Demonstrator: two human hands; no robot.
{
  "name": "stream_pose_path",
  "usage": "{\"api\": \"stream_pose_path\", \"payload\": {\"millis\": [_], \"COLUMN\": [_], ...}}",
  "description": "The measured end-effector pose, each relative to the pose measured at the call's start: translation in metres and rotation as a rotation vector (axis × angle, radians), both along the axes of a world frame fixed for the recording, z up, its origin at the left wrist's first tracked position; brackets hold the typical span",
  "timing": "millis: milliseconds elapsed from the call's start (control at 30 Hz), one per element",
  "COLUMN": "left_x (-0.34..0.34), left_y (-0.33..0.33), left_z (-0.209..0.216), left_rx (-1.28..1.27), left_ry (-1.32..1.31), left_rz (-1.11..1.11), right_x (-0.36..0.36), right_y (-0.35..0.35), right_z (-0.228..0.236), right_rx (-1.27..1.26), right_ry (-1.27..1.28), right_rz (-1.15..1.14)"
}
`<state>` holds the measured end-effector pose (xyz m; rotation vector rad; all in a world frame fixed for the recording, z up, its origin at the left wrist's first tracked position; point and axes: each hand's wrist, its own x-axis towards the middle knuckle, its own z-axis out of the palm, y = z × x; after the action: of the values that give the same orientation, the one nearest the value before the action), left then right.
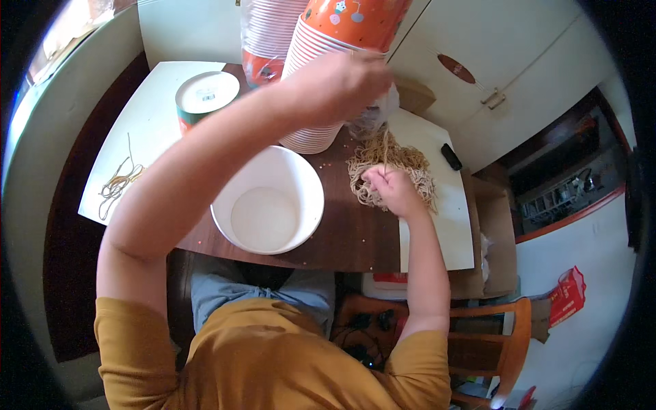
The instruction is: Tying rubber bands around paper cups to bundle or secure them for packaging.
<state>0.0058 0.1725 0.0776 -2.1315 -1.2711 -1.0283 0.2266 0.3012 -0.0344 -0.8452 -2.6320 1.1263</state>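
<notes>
Mustard-yellow shirt sat nearest. Left hand (338,85), raised toward 12 o'clock, had its grip pinched on thin beige noodle strands (385,147) above the beige noodle pile (389,171) at 2 o'clock of the wide white plastic bowl (268,199). Right hand (391,188) was fisted on the pile. Risk: strands could snap or drop onto the dark brown wooden surface (355,232); the elbow might knock the tall stack of orange-white paper cups (328,75).

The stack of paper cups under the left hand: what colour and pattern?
Orange with small printed figures outside, white rims; stack of paper cups, head view.
</notes>
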Motion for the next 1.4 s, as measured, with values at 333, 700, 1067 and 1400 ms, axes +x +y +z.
{"api": "stream_pose_path", "payload": {"millis": [333,700,1067,1400], "left_x": [-0.022,0.002,-0.003,-0.051], "left_y": [-0.005,-0.035,-0.111,-0.185], "left_z": [0.128,0.089,0.028,-0.083], "left_rx": [0.347,-0.139,-0.458,-0.541], "left_ry": [-0.329,-0.014,-0.17,-0.901], "left_rz": [0.293,0.132,0.179,0.295], "right_x": [0.076,0.016,-0.07,-0.115], "right_y": [0.102,-0.005,-0.105,-0.143], "right_z": [-0.085,0.076,0.099,0.03], "right_rx": [0.829,0.325,-0.477,-0.224], "right_ry": [-0.338,0.294,0.566,0.07], "right_rz": [-0.135,0.019,0.143,0.355]}}
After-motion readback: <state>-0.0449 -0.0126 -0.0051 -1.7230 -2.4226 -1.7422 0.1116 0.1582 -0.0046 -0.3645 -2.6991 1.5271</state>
